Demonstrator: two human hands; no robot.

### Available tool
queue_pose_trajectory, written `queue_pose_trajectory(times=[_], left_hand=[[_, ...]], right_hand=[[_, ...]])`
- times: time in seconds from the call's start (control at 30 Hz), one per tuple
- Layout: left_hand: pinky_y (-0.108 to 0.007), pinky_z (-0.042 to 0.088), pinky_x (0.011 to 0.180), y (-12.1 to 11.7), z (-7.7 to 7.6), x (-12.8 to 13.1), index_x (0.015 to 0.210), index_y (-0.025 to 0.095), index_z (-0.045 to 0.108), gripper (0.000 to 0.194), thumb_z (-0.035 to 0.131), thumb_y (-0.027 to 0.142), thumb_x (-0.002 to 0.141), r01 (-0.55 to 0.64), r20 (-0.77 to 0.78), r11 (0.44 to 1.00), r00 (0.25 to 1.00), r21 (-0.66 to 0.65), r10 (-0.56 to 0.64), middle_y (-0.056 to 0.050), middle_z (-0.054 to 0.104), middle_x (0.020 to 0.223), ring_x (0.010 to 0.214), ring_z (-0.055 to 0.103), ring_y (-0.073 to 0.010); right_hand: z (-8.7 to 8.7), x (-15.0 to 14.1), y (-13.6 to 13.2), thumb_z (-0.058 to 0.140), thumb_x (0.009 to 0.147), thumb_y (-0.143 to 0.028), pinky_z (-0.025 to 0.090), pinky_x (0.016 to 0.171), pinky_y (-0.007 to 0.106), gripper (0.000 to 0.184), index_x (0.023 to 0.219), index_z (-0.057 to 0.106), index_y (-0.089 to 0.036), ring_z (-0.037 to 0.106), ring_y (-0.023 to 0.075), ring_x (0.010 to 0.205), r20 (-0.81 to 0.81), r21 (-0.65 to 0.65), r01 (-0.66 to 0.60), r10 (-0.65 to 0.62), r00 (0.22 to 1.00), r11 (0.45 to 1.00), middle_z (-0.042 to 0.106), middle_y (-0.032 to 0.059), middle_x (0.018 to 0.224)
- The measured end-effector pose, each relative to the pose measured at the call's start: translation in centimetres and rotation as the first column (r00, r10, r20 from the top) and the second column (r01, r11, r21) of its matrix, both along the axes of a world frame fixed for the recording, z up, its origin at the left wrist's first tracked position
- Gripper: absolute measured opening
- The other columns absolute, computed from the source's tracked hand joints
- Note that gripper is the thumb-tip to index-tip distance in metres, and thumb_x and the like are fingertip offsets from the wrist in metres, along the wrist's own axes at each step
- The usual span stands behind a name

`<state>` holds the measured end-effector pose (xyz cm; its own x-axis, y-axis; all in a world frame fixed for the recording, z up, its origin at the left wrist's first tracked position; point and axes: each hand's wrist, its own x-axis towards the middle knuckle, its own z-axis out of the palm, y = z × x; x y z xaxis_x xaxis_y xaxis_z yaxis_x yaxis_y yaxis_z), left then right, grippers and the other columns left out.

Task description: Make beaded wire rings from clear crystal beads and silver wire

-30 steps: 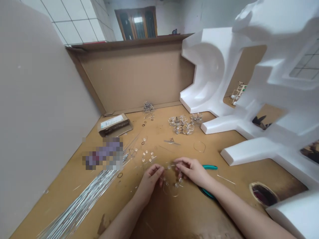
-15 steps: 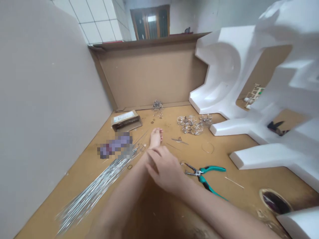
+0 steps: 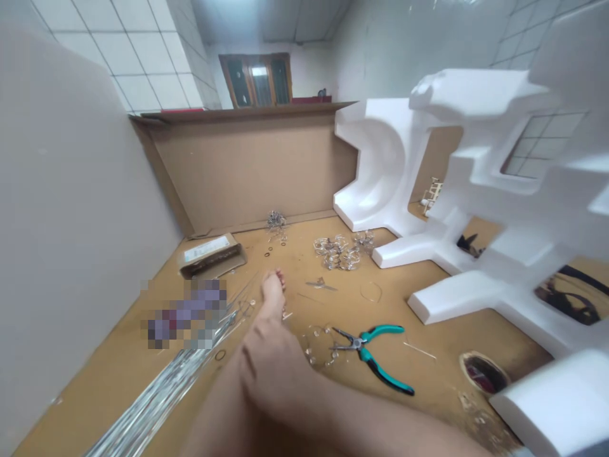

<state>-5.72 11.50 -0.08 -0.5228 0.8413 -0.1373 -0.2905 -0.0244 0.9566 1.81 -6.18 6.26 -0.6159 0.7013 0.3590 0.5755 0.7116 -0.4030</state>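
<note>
My left hand (image 3: 272, 295) reaches forward over the tan board (image 3: 304, 304), its fingers together and nothing visible in them. Small glass bits lie just beyond it. My right hand (image 3: 271, 365) is blurred and rests across my left forearm, touching no object on the board. To its right, a loose piece of wire strung with clear beads (image 3: 316, 346) lies beside teal-handled pliers (image 3: 366, 355). A bundle of long silver wires (image 3: 162, 393) runs along the lower left.
Clusters of beaded wire rings (image 3: 335, 252) and a small tangle (image 3: 276, 222) lie farther back, near a small cardboard box (image 3: 212, 256). A pixelated object (image 3: 185, 311) sits left. White foam packing (image 3: 476, 190) fills the right; a cardboard wall (image 3: 247, 171) stands behind.
Both hands have left the beaded wire piece, which now lies on the board. My left hand has moved forward, my right has crossed over my left forearm, the pliers are uncovered, and the view has tilted up.
</note>
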Motion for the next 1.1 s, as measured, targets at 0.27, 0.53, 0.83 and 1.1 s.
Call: queue_pose_trajectory(times=[0.27,0.53,0.83,1.1], left_hand=[[-0.027,0.042,0.073,-3.4,1.7,0.9,0.061,0.018,0.058,0.007,0.061,0.014,0.067,0.626,-0.841,0.75,0.273,-0.214,-0.468,-0.001,0.059,0.071,0.071,0.056,-0.0159],[-0.034,0.041,0.071,-3.2,1.1,2.9,0.071,0.013,0.057,0.019,0.043,0.001,0.071,0.623,-0.861,0.597,-0.406,-0.505,-0.305,-0.013,0.061,0.08,0.075,0.059,-0.0244],[-0.032,0.041,0.072,-2.7,2.5,2.6,0.088,0.017,0.056,0.017,0.04,0.015,0.081,0.588,-0.804,0.572,-0.54,-0.571,-0.248,-0.011,0.061,0.086,0.081,0.058,-0.0235],[-0.029,0.04,0.072,-3.1,3.5,2.1,0.08,0.019,0.055,0.017,0.038,0.017,0.08,0.598,-0.853,0.61,-0.395,-0.52,-0.341,-0.007,0.059,0.083,0.078,0.056,-0.0207]], right_hand=[[-1.2,6.3,-1.4,0.049,0.077,-0.025,0.035,0.053,0.019,0.013,0.071,0.059,-0.019,0.053,0.0097,0.06,-0.095,-0.219,0.062,-0.085,0.992,0.974,0.062,-0.0017,0.069],[-1.8,9.9,3.4,0.046,0.08,-0.025,0.034,0.052,0.018,0.018,0.072,0.06,-0.018,0.048,0.0078,0.054,-0.342,-0.26,0.171,-0.257,0.904,0.95,0.059,-0.0021,0.062],[-1.0,12.3,4.9,0.048,0.081,-0.034,0.038,0.049,0.019,0.021,0.073,0.059,-0.018,0.046,0.0087,0.047,-0.498,-0.377,0.275,-0.444,0.745,0.884,0.054,-0.0025,0.052],[-1.6,12.5,5.5,0.05,0.08,-0.037,0.038,0.048,0.02,0.021,0.073,0.058,-0.018,0.048,0.0094,0.048,-0.539,-0.489,0.241,-0.508,0.672,0.838,0.055,-0.0021,0.053]])
